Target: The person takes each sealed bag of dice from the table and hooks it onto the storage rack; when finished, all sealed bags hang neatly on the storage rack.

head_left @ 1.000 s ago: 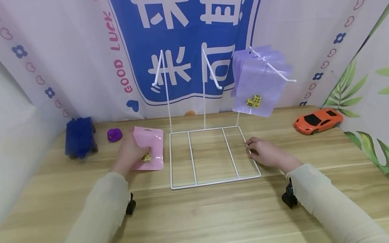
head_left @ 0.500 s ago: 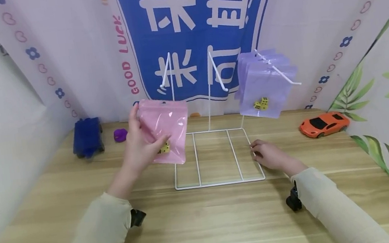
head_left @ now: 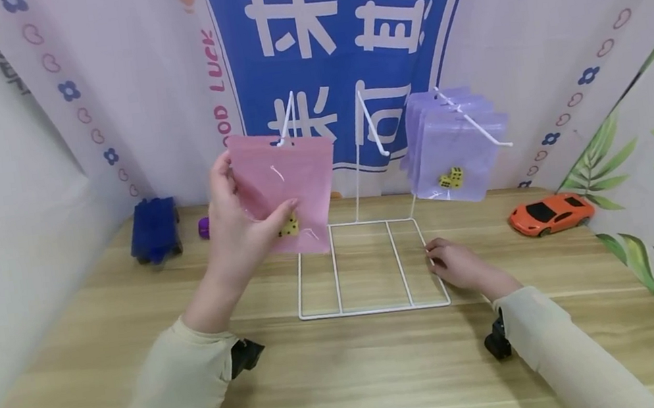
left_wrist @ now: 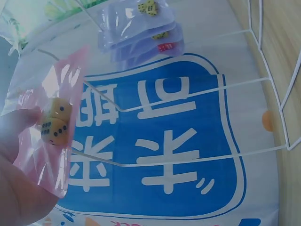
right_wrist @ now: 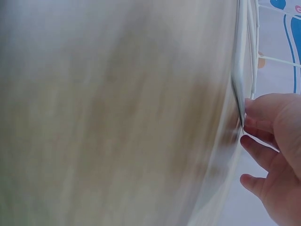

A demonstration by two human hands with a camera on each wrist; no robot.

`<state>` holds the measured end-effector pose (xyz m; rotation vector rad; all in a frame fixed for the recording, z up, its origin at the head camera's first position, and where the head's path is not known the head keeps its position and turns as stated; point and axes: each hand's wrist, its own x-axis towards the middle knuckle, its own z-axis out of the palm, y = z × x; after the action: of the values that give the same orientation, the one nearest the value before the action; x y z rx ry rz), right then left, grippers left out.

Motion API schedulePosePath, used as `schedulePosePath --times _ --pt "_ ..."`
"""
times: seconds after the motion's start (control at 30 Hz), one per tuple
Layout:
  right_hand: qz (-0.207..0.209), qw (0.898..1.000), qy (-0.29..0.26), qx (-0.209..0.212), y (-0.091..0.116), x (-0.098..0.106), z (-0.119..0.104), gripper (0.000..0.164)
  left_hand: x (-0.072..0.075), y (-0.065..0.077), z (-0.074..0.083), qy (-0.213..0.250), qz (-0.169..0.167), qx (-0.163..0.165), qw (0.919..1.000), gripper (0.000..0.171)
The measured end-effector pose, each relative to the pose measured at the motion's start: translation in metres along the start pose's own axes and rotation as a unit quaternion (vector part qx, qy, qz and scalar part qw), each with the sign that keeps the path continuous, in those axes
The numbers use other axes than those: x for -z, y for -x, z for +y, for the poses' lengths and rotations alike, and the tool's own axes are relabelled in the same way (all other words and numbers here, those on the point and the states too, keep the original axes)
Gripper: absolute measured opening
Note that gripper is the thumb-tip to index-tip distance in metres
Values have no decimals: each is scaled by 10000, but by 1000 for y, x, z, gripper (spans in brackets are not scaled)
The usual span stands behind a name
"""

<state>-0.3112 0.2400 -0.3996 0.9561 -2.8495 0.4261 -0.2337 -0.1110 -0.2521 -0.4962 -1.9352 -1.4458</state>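
Observation:
A pink zip bag with yellow dice inside is pinched in my left hand, the thumb across its front and the fingers behind. Its hang hole overlaps the tip of the left hook in the head view; I cannot tell whether the hook passes through. The white wire rack stands on the table. My right hand pinches the right rail of its base. Several purple zip bags hang on the right hook, the front one showing yellow dice. The middle hook is bare.
A blue toy vehicle stands at the back left, with a small purple object partly hidden by my left hand. To the right sits an orange toy car. A printed cloth hangs behind the rack.
My left hand has lifted the pink bag off the table and carried it up and right to the left hook. The right hand stays at the rack's base. The head view has shifted slightly.

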Motion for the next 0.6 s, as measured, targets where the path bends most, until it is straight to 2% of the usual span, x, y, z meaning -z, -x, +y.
schedulePosePath --times 0.13,0.33,0.5,0.6 --pt "-39 10000 -46 -42 1 -1 0 23 -3 -4 -8 -107 -55 337 9994 81" --pt "-11 10000 -40 -24 2 -4 2 22 -6 -10 -17 -57 -103 483 9988 75" --pt "91 9999 -41 39 2 -6 4 22 -6 -11 -15 107 -187 624 9978 75" --pt "152 9999 -55 40 1 -5 5 22 -5 -12 -10 231 -318 848 9956 75"
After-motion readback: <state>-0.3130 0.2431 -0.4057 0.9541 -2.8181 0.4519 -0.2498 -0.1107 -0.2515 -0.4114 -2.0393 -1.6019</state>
